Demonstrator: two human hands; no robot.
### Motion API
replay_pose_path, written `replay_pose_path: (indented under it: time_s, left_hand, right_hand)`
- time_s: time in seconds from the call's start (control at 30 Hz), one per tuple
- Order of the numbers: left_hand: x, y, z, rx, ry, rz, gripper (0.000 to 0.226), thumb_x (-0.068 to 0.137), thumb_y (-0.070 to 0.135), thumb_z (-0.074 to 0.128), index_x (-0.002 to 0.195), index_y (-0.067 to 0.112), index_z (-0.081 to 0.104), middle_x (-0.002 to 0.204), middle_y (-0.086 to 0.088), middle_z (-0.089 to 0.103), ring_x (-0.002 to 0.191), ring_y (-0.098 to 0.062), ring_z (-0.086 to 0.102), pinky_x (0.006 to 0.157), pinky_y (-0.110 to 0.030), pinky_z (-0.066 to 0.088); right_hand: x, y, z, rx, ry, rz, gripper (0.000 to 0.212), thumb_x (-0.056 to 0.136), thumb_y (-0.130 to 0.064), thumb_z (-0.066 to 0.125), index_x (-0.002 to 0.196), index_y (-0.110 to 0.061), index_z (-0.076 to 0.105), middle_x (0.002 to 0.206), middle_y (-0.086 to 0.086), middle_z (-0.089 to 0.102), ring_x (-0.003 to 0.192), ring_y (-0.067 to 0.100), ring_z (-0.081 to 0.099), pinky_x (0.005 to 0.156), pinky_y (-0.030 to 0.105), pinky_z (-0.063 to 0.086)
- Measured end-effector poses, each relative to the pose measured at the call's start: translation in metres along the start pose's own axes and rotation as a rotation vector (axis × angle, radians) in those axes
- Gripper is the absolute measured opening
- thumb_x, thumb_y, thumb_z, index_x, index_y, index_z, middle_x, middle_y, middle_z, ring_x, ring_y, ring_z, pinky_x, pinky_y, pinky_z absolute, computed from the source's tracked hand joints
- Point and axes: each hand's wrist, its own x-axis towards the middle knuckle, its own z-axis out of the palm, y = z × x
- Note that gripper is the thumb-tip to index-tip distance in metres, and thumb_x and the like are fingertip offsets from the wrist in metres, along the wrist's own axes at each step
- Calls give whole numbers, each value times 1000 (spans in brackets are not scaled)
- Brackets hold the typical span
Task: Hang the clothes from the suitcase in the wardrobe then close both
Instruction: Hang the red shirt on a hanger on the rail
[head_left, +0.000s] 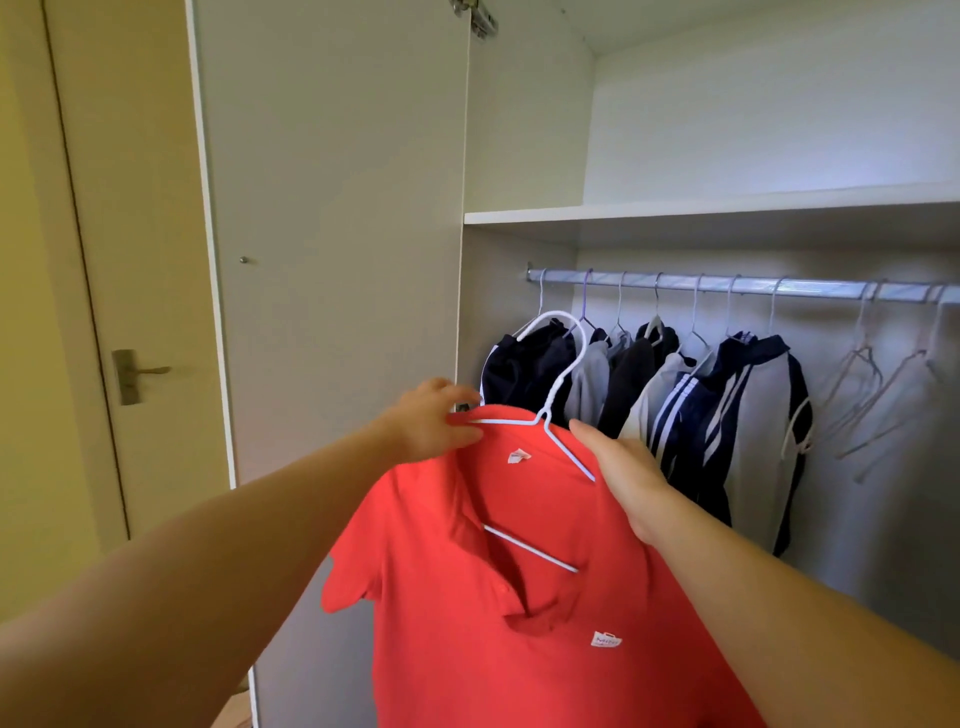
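Observation:
A red polo shirt (498, 613) hangs on a white wire hanger (558, 384) that I hold up in front of the open wardrobe. My left hand (434, 423) pinches the shirt's left shoulder at the hanger's end. My right hand (626, 470) grips the right shoulder over the hanger's other arm. The hanger's hook points up, below and left of the metal rail (753, 287). Several dark and grey garments (675, 405) hang on the rail. The suitcase is out of view.
The wardrobe's left door (332, 234) stands open beside my left arm. Empty wire hangers (872, 395) hang at the rail's right end. A white shelf (701, 208) runs above the rail. A room door with a metal handle (136, 375) is at the far left.

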Motion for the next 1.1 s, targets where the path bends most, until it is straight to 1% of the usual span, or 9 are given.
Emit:
replay_pose_path:
  time_s: [0.07, 0.17, 0.33, 0.4, 0.5, 0.63, 0.8, 0.97, 1.1]
  left_hand:
    - [-2, 6, 7, 164, -70, 27, 43, 92, 41, 52, 130, 20, 48, 130, -6, 51, 123, -27, 47, 106, -43, 35]
    - [-3, 13, 13, 85, 36, 45, 27, 97, 35, 46, 110, 14, 55, 114, -7, 61, 111, -28, 54, 98, -41, 41]
    - [-3, 23, 26, 37, 121, 59, 16, 96, 32, 48, 94, 17, 55, 102, -6, 62, 104, -28, 55, 93, -39, 40]
    - [0, 30, 35, 22, 128, 75, 13, 95, 31, 49, 93, 20, 56, 102, -5, 62, 105, -28, 55, 92, -39, 41]
    - [4, 42, 49, 58, 117, 61, 28, 92, 35, 51, 118, 26, 57, 119, -1, 59, 116, -26, 51, 100, -43, 40]
    - [6, 67, 77, -27, -20, 85, 50, 84, 39, 63, 130, 27, 49, 128, -7, 49, 120, -29, 48, 103, -41, 39]
    - [1, 108, 103, -128, -125, 131, 43, 82, 42, 65, 118, 19, 57, 119, -9, 54, 104, -27, 57, 91, -34, 47]
    - [-2, 142, 112, -166, -181, 160, 33, 89, 33, 60, 115, 13, 59, 124, -9, 54, 103, -21, 56, 80, -22, 42]
    - [-8, 170, 117, -182, -207, 214, 28, 92, 29, 57, 114, 12, 59, 122, -4, 58, 98, -15, 53, 78, -21, 40]
  right_hand:
    - [-3, 0, 0, -20, -4, -8, 41, 76, -52, 65, 72, -11, 72, 82, 12, 73, 82, 31, 69, 89, 45, 54]
    - [-8, -2, -8, -53, -30, -24, 39, 80, -48, 64, 73, -11, 73, 84, 12, 73, 83, 30, 69, 90, 44, 53]
    - [-13, 1, -31, -375, 26, 5, 62, 90, -61, 37, 112, -10, 66, 117, 12, 64, 107, 30, 60, 98, 38, 46]
    - [-16, 7, -38, -479, 79, 3, 64, 92, -61, 31, 116, -11, 63, 118, 12, 61, 108, 31, 58, 95, 37, 46]
    - [-18, 21, -50, -390, 137, 68, 60, 90, -56, 41, 112, -5, 64, 111, 14, 64, 101, 33, 60, 91, 37, 49]
    - [-30, 46, -89, -266, 200, 221, 44, 87, -37, 55, 108, 1, 64, 103, 16, 66, 94, 35, 63, 89, 42, 52]
    - [-49, 69, -144, -207, 279, 340, 41, 88, -29, 56, 113, 2, 63, 106, 23, 66, 92, 36, 64, 84, 40, 54]
    - [-64, 72, -174, -118, 365, 388, 31, 88, -18, 55, 106, 6, 64, 101, 26, 66, 89, 36, 64, 75, 36, 52]
    - [-75, 73, -195, -54, 437, 395, 26, 91, -15, 51, 101, 6, 63, 102, 25, 66, 86, 33, 62, 80, 37, 51]
